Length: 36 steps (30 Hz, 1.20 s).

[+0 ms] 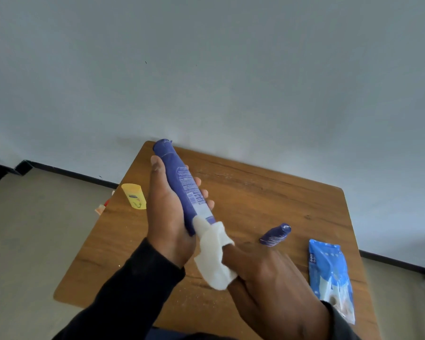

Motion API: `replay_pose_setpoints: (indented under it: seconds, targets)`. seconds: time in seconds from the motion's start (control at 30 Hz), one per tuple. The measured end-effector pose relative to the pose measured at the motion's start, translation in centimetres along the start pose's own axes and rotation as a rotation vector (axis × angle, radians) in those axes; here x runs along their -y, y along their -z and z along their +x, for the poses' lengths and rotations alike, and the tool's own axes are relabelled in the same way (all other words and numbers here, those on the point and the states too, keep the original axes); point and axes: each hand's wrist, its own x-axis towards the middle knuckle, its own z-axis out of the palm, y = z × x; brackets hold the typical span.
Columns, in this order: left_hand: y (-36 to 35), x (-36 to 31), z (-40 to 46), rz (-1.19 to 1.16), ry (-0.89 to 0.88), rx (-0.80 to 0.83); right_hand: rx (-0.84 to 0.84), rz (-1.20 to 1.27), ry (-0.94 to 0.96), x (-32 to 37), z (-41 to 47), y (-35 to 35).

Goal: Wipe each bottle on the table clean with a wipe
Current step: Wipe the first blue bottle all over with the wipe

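1. Above the wooden tabletop [268, 207], the left hand [168, 217] grips a tall blue bottle [184, 187], tilted.
2. The right hand [268, 278] holds a white wipe [215, 258] against the bottle's lower end.
3. A smaller blue bottle [275, 235] lies near the wipe pack [329, 273]; a yellow bottle [134, 196] stands at the left edge.

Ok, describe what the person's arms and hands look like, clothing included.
Both hands are bare: no gloves, and no rings or watch show. The left hand comes out of a long black sleeve that ends at the wrist. The right hand has a dark cuff just visible at the wrist, near the frame's bottom edge.
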Motion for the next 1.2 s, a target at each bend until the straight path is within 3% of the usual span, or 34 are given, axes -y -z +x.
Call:
replay_pose_setpoints:
  seconds: [0.33,0.53,0.63,0.9,1.07,1.2]
  targets:
    - [1.6,-1.2,0.5,0.099,0.028,0.059,-0.04,-0.134,-0.142,-0.9,4.6,-0.1]
    - [2.8,-3.5,1.0,0.158,0.093,0.164,0.113,-0.077,-0.083,2.3,5.0,-0.7]
    - [3.5,-3.7,0.9,0.169,0.109,0.191,0.083,-0.17,-0.092,2.1,7.2,-0.7]
    - [6.0,-4.1,1.9,0.443,-0.102,0.289,-0.02,-0.27,-0.165,0.6,13.3,-0.6]
    - [7.4,-5.6,3.4,0.414,0.0,0.254,0.077,-0.157,-0.173,3.2,12.5,-2.3]
    - [7.8,-7.0,4.7,0.18,0.199,0.269,0.153,-0.092,-0.136,6.1,10.7,-4.1]
